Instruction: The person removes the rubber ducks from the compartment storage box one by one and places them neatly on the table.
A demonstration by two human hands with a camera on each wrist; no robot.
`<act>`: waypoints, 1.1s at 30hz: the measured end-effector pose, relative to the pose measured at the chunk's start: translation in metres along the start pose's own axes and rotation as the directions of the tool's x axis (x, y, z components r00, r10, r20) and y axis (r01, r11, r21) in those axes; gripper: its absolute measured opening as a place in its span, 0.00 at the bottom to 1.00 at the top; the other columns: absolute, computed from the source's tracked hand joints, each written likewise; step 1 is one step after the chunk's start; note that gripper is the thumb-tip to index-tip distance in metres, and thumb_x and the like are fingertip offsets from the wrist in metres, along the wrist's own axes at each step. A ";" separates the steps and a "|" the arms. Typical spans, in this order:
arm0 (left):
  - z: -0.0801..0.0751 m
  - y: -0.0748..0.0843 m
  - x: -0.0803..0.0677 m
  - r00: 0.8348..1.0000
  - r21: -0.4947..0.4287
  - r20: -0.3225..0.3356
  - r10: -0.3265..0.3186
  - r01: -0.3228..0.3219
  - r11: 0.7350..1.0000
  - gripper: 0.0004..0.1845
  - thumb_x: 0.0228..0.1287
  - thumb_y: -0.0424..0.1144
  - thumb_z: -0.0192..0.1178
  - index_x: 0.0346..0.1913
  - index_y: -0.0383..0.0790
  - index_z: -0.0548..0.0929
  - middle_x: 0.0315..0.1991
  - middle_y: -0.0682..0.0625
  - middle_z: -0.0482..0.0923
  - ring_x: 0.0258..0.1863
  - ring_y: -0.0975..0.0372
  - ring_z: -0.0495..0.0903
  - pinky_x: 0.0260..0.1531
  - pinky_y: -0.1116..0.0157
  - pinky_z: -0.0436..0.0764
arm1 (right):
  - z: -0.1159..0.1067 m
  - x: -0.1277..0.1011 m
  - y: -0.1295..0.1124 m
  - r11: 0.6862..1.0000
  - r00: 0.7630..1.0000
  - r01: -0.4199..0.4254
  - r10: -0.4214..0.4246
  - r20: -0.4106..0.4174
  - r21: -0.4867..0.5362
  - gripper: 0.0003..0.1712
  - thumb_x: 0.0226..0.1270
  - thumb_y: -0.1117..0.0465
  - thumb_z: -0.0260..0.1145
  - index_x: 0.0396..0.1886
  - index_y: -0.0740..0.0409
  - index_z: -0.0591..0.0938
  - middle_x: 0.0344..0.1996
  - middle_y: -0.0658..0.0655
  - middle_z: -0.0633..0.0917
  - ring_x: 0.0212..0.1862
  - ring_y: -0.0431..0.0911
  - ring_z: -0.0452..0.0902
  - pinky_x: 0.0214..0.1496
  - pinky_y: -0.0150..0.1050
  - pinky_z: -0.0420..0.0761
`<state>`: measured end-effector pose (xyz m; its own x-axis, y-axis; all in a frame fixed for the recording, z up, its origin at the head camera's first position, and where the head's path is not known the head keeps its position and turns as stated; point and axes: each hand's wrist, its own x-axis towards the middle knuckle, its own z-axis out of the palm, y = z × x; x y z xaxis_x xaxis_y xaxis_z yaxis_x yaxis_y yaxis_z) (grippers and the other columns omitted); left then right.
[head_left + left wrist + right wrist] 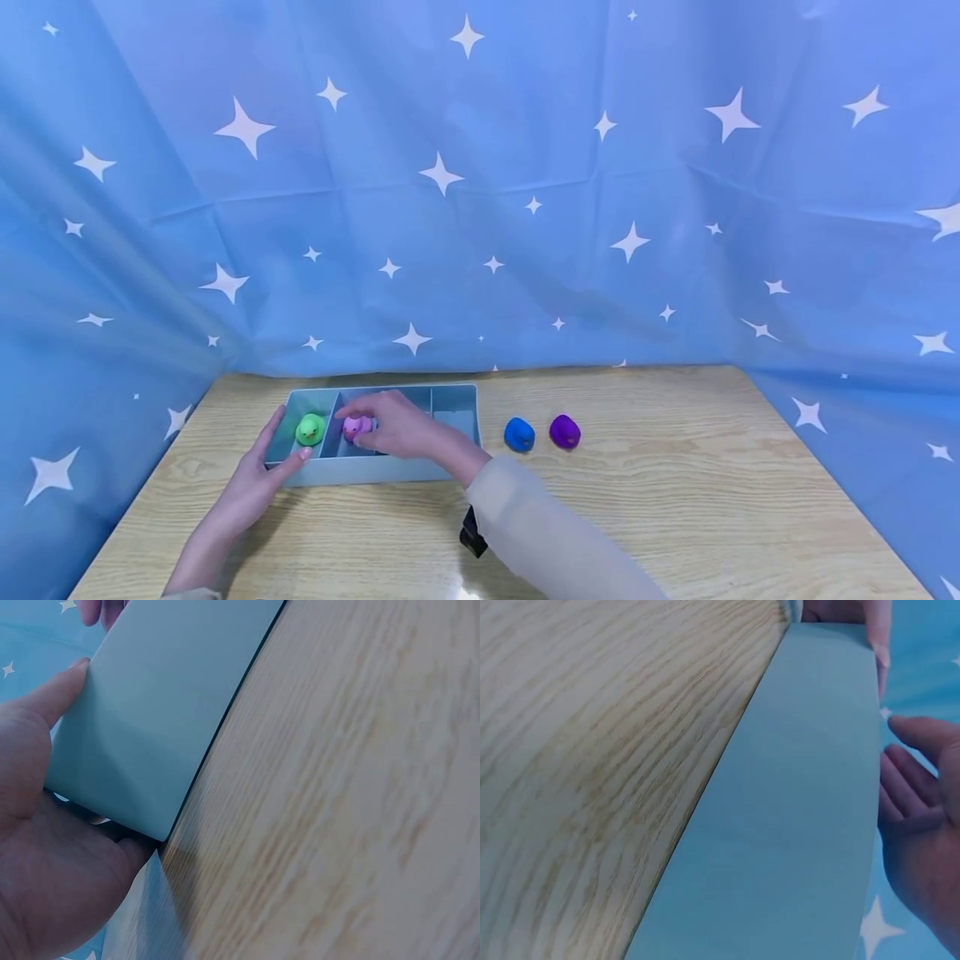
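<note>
A light blue divided box stands on the wooden table. My left hand grips its left end, thumb on the front rim and fingers along the end wall; the left wrist view shows this corner close up. A green toy duck sits in the leftmost compartment. In the neighbouring compartment is a pink toy duck, partly covered by my right hand. Above the front wall in the right wrist view, the thumb and fingers of this hand stand apart, with no duck visible between them.
On the table right of the box sit a blue toy duck and a purple toy duck. A blue curtain with white stars rises behind and beside the table. A black device is at the right wrist.
</note>
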<state>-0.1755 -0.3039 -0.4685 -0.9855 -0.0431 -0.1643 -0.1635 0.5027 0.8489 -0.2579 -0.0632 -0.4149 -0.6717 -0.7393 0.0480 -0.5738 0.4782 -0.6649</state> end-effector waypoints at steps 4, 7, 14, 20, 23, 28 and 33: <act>0.000 -0.002 0.000 1.000 -0.006 -0.006 0.017 -0.017 1.000 0.53 0.76 0.54 0.59 0.83 0.54 0.29 0.81 0.30 0.31 0.76 0.28 0.34 0.67 0.25 0.42 | 0.000 0.005 0.002 0.999 1.000 0.003 -0.003 -0.004 -0.034 0.24 0.71 0.65 0.70 0.66 0.50 0.83 0.64 0.47 0.82 0.68 0.41 0.73 0.67 0.35 0.74; 0.000 -0.003 0.000 1.000 -0.016 -0.006 0.021 -0.021 1.000 0.53 0.76 0.53 0.59 0.83 0.54 0.30 0.81 0.30 0.31 0.76 0.29 0.34 0.67 0.25 0.42 | 0.000 0.008 0.004 0.998 1.000 0.012 -0.012 0.002 -0.065 0.24 0.71 0.64 0.71 0.66 0.49 0.83 0.63 0.46 0.82 0.68 0.41 0.72 0.67 0.35 0.73; 0.000 -0.002 -0.002 1.000 -0.018 -0.009 0.028 -0.028 0.999 0.52 0.76 0.53 0.59 0.83 0.54 0.30 0.81 0.29 0.31 0.76 0.29 0.34 0.67 0.26 0.42 | -0.004 0.015 0.005 0.992 0.998 0.043 -0.038 0.045 -0.121 0.24 0.72 0.60 0.71 0.66 0.51 0.82 0.59 0.48 0.85 0.62 0.40 0.77 0.63 0.31 0.75; 0.000 -0.001 -0.001 1.000 -0.019 -0.009 0.020 -0.020 1.000 0.52 0.76 0.54 0.59 0.83 0.54 0.30 0.81 0.30 0.31 0.76 0.29 0.34 0.68 0.27 0.42 | -0.008 0.019 0.003 0.992 0.997 0.048 -0.040 0.071 -0.120 0.27 0.72 0.61 0.71 0.69 0.55 0.79 0.57 0.52 0.86 0.59 0.40 0.79 0.62 0.29 0.76; 0.000 0.000 -0.001 1.000 -0.021 -0.003 0.006 -0.007 1.000 0.53 0.76 0.54 0.59 0.83 0.55 0.30 0.81 0.30 0.31 0.77 0.30 0.33 0.69 0.27 0.42 | -0.007 0.020 0.004 0.989 0.997 0.039 -0.030 0.070 -0.139 0.29 0.72 0.60 0.70 0.71 0.55 0.77 0.58 0.52 0.86 0.61 0.39 0.79 0.63 0.29 0.75; 0.000 0.001 -0.001 1.000 -0.023 -0.002 -0.006 0.006 1.000 0.53 0.75 0.55 0.59 0.83 0.55 0.29 0.81 0.30 0.31 0.77 0.31 0.33 0.69 0.28 0.41 | -0.004 0.023 0.005 0.986 0.998 0.030 -0.020 0.064 -0.164 0.29 0.73 0.59 0.70 0.72 0.55 0.77 0.58 0.51 0.85 0.61 0.39 0.78 0.63 0.29 0.75; 0.000 0.001 -0.001 1.000 -0.026 -0.002 -0.002 0.002 1.000 0.53 0.76 0.54 0.59 0.83 0.54 0.30 0.81 0.29 0.31 0.77 0.31 0.33 0.69 0.28 0.41 | -0.001 0.025 0.007 0.983 0.998 0.031 -0.019 0.068 -0.181 0.30 0.72 0.59 0.70 0.71 0.55 0.77 0.58 0.52 0.86 0.61 0.39 0.79 0.64 0.29 0.75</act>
<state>-0.1743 -0.3036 -0.4679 -0.9851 -0.0456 -0.1656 -0.1670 0.4799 0.8613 -0.2791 -0.0776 -0.4172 -0.6271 -0.7789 0.0100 -0.6700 0.5329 -0.5168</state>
